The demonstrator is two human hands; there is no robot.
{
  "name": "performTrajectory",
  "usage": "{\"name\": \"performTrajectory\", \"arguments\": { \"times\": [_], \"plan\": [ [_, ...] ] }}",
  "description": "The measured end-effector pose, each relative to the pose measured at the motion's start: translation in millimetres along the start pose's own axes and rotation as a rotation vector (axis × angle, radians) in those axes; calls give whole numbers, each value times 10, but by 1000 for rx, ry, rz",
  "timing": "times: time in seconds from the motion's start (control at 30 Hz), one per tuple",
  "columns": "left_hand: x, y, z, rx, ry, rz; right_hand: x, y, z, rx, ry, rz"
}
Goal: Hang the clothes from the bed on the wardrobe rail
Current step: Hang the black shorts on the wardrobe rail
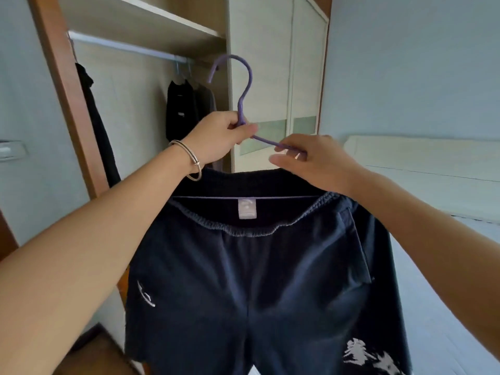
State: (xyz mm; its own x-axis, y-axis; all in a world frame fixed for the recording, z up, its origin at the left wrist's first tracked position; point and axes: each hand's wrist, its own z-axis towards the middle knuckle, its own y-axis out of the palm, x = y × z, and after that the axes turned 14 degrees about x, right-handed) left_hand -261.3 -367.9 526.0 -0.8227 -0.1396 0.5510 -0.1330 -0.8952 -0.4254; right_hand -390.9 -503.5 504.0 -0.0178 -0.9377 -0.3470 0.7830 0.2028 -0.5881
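Dark navy shorts (257,280) with an elastic waistband hang from a purple hanger (244,85), held up in front of me. My left hand (216,139) grips the hanger at the base of its hook. My right hand (316,161) pinches the hanger's right shoulder arm. The hook points up and to the left, below and right of the white wardrobe rail (127,47). The hanger's lower bar crosses inside the waistband.
Dark clothes (184,106) hang at the right end of the rail, and a dark garment (94,115) hangs at the left side. A shelf (140,20) sits above the rail. The sliding wardrobe door (273,77) is behind the hanger. The bed (433,169) lies to the right.
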Motion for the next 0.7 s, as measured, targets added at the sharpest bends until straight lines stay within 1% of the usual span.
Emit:
{"name": "performTrajectory", "arguments": {
  "times": [0.03,0.07,0.17,0.2,0.27,0.3,0.4,0.47,0.57,0.63,0.7],
  "plan": [
    [-71,-58,11,20,8,16,-58,131,68,-11,-50,-19],
    [-162,-111,28,39,11,24,-95,254,153,13,-91,-9],
    [-461,-368,108,162,3,4,-135,588,446,102,-151,117],
    [-588,-486,131,218,19,64,-138,694,548,105,-161,150],
    [-869,-743,114,278,55,327,-123,911,741,91,-182,198],
    [-1021,-855,89,261,51,450,-110,1021,834,86,-185,227],
    [-1384,-1062,76,123,-16,789,-70,1349,1120,74,-214,290],
    [-1537,-1139,145,101,-49,906,-65,1551,1284,68,-247,309],
    [-1736,-1210,243,79,-67,855,-38,1761,1455,12,-292,369],
    [-1859,-1237,302,128,-78,770,-8,1882,1551,0,-326,397],
    [-1996,-1251,425,184,-136,698,-5,2009,1652,11,-362,383]
  ]
}}
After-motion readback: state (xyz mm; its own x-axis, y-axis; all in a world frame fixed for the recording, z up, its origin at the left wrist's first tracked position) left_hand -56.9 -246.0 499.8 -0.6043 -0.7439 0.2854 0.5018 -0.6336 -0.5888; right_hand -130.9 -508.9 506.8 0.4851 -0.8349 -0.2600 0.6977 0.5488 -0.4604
